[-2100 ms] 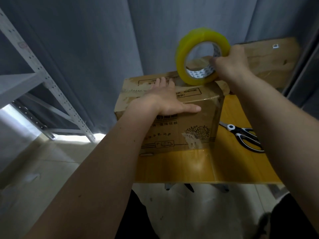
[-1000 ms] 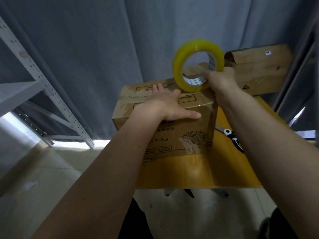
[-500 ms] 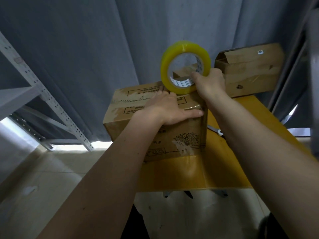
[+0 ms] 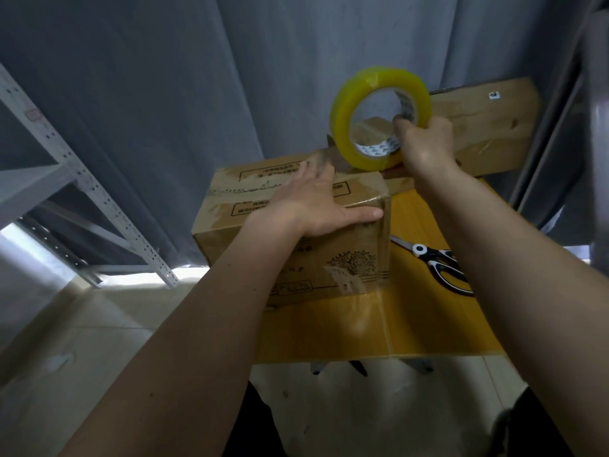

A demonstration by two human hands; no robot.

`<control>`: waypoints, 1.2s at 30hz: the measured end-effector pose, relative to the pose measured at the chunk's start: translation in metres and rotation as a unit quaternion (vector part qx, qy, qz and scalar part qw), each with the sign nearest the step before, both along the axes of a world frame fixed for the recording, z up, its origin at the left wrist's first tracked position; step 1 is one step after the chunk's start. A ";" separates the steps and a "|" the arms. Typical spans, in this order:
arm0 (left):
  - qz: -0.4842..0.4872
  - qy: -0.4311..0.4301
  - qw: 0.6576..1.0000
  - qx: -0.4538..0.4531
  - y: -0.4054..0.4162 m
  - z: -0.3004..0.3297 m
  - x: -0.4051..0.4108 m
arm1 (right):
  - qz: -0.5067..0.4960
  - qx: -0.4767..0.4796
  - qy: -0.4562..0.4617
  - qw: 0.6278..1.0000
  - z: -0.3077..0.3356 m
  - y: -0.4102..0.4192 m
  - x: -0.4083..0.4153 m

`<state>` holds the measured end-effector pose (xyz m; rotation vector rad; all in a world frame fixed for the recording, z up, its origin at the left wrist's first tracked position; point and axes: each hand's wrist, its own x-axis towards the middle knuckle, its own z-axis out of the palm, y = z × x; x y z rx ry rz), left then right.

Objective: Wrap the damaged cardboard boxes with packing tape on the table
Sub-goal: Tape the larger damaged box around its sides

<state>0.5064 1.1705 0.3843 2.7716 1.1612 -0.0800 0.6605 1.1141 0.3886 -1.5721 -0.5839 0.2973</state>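
A single wide-angle head-mounted view was supplied, so no second view shared any part of the scene. The camera sat above and behind both forearms, faced forward and tilted steeply down, and stood close to the work. The yellow-orange wooden table (image 4: 412, 331) filled the lower centre and right of the frame, with the printed brown cardboard box (image 4: 237, 222) at centre. The pale tiled floor (image 4: 82, 341) occupied the lower left, and the grey pleated curtain (image 4: 197, 94) filled the upper frame. Straight lines bowed near the frame edges.
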 end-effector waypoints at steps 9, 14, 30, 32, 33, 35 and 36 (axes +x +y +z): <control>0.002 -0.001 1.000 0.003 0.004 -0.003 0.001 | 0.055 0.090 0.285 0.953 -0.014 -0.006 0.017; 0.000 -0.004 1.000 0.001 0.005 -0.004 0.001 | 0.074 0.086 0.362 0.925 -0.022 -0.009 0.021; -0.006 -0.002 1.000 0.011 0.003 -0.002 0.004 | -0.018 0.121 0.356 0.926 -0.046 -0.005 0.014; -0.003 0.002 1.000 0.018 0.003 0.003 0.007 | -0.025 0.127 0.361 0.923 -0.047 -0.004 0.013; -0.002 0.002 1.000 0.028 0.002 0.006 0.012 | -0.031 0.128 0.361 0.923 -0.046 -0.004 0.013; -0.005 0.003 0.998 0.055 -0.004 0.009 0.026 | -0.038 0.126 0.363 0.923 -0.045 -0.004 0.015; -0.007 0.005 0.998 0.063 -0.008 0.008 0.033 | -0.028 0.121 0.373 0.920 -0.044 -0.004 0.014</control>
